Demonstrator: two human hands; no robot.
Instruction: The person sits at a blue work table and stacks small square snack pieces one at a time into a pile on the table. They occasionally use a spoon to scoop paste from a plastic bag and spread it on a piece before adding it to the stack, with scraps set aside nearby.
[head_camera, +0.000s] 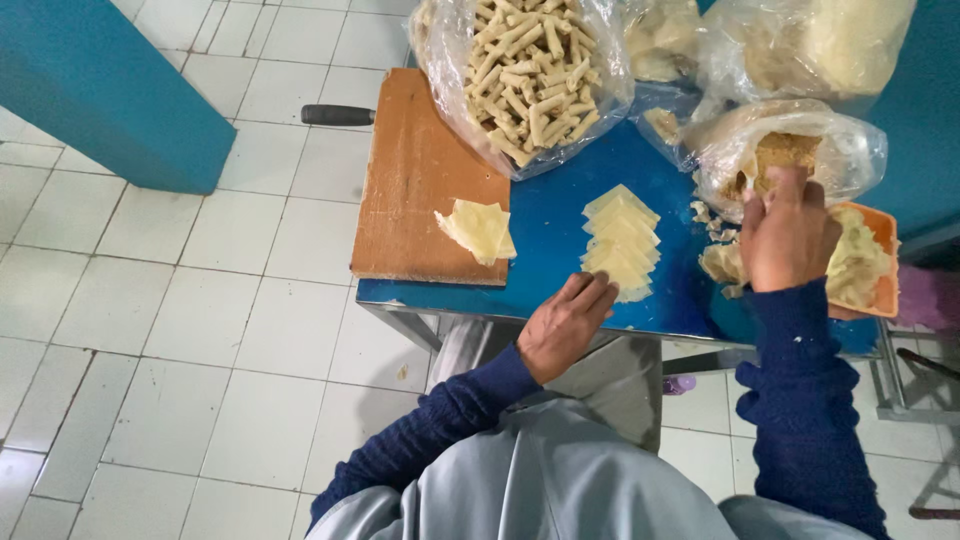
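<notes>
My left hand (566, 322) rests at the near edge of the blue table (545, 235), fingertips touching the bottom of a row of pale yellow square wrappers (620, 238); I cannot tell if it grips one. My right hand (787, 230) reaches into a clear plastic bag of brownish filling (785, 150), fingers closed in the filling. A small stack of wrappers (478, 230) lies at the edge of a wooden board (415, 180). A large clear bag of finished rolled sticks (528, 70) stands at the back.
An orange tray (885, 270) with pale dough lumps sits right of my right hand. More plastic bags of dough (800, 40) stand at the back right. A black handle (338, 115) juts out left of the board. White tiled floor (180, 330) and a teal wall (100, 90) lie to the left.
</notes>
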